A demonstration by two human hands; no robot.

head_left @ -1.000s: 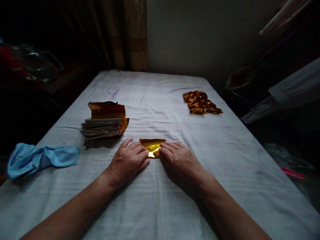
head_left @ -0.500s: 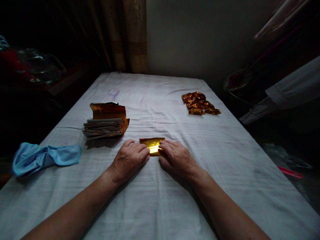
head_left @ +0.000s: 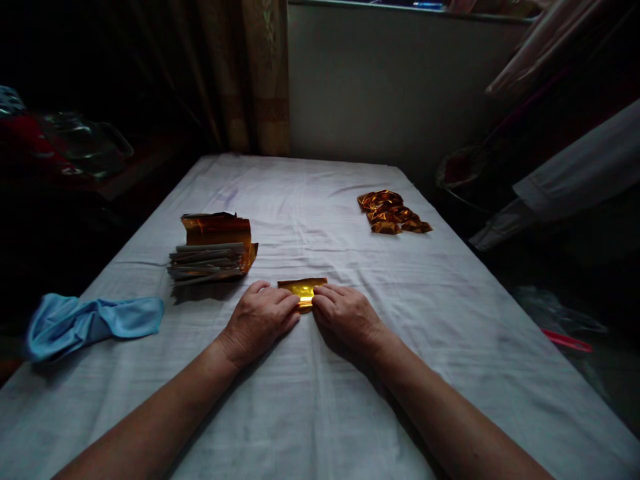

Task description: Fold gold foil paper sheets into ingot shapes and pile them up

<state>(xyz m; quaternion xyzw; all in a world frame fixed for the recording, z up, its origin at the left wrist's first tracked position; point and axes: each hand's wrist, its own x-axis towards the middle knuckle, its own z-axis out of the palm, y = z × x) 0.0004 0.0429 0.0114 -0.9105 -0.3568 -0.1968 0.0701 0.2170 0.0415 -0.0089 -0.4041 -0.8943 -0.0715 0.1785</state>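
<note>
A small piece of gold foil paper [head_left: 303, 289] lies on the white cloth in front of me. My left hand [head_left: 260, 321] and my right hand [head_left: 347, 316] rest side by side on its near edge, fingers curled and pressed down on the foil, fingertips almost meeting. Most of the foil is covered by my fingers; only its far strip shows.
A stack of gold and silver paper sheets [head_left: 212, 253] sits to the left of my hands. A pile of folded gold pieces [head_left: 391, 212] lies at the far right. A blue cloth [head_left: 90, 321] is at the table's left edge. White-clothed table [head_left: 320, 400].
Both hands have closed in over the gold foil, which now shows a narrower strip than before. The view has tilted slightly upward.
</note>
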